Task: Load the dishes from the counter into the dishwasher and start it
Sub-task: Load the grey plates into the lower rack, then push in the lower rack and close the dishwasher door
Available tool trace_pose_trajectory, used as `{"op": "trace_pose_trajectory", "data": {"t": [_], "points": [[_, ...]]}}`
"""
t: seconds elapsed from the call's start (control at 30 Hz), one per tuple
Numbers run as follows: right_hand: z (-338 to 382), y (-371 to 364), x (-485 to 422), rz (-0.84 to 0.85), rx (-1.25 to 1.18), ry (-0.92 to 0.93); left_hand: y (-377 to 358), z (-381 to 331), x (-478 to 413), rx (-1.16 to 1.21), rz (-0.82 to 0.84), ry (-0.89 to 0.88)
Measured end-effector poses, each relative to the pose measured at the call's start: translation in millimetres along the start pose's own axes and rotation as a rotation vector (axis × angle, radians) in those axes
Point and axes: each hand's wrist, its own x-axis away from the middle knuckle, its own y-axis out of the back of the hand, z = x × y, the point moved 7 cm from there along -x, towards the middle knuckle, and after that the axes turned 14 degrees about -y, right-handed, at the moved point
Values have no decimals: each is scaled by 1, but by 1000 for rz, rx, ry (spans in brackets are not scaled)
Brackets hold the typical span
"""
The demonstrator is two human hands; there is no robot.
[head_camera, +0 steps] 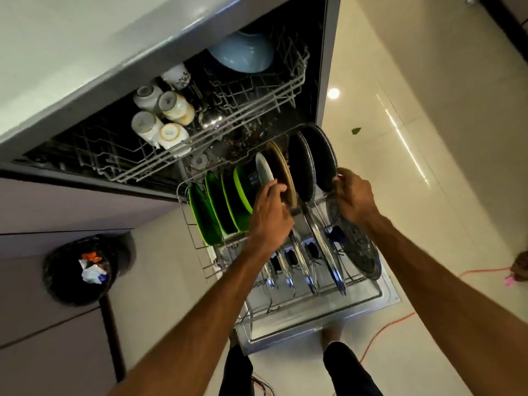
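Pale glossy floor tiles (428,67) surround an open dishwasher (331,67) set under a grey worktop (57,52); both racks are drawn out. Upper rack (285,90): cups (160,115) are stood mouth-down so that water can run off, and a blue bowl (243,55) is tipped at the back. Lower rack (185,212): green plates (225,207), a white plate (264,170), a tan plate (281,170) and two dark plates (300,164) are stood on edge between the tines, upright and spaced, presumably so that spray reaches both faces. Flat steel lids (323,250) are slotted likewise in the nearer row. The left hand (268,215) is clamped on the near rim of the tan plate, just beside the white plate; the rim grip is judged to serve for seating it in its slot. The right hand (354,195) is closed round the near rim of the rightmost dark plate (321,155), apparently for the same purpose. Loading is judged well advanced. Whether dishes remain on the worktop cannot be told, as little of it is seen. Door not yet shut; machine not yet started.
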Motion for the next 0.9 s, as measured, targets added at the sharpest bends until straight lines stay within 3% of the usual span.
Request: {"op": "trace_pose_trajectory", "data": {"t": [0.17,0.3,0.4,0.6,0.67,0.77,0.83,0.9], "points": [[-3,3,36,-9,-107,-11,4,10,68,91,-110,95],[-4,-7,76,90,-332,-37,7,20,99,121,-183,160],[-4,1,132,25,-412,27,5,25,129,167,-233,201],[-59,-13,239,4,-603,-62,-37,33,213,506,-266,339],[-95,-36,260,27,-643,-179,-65,39,241,734,-218,494],[-154,-88,276,105,-733,-512,-110,47,283,1067,-111,848],[-180,-124,272,194,-859,-719,-143,56,304,1231,-48,1094],[-200,-153,256,234,-950,-870,-171,71,312,1336,-53,1219]]}}
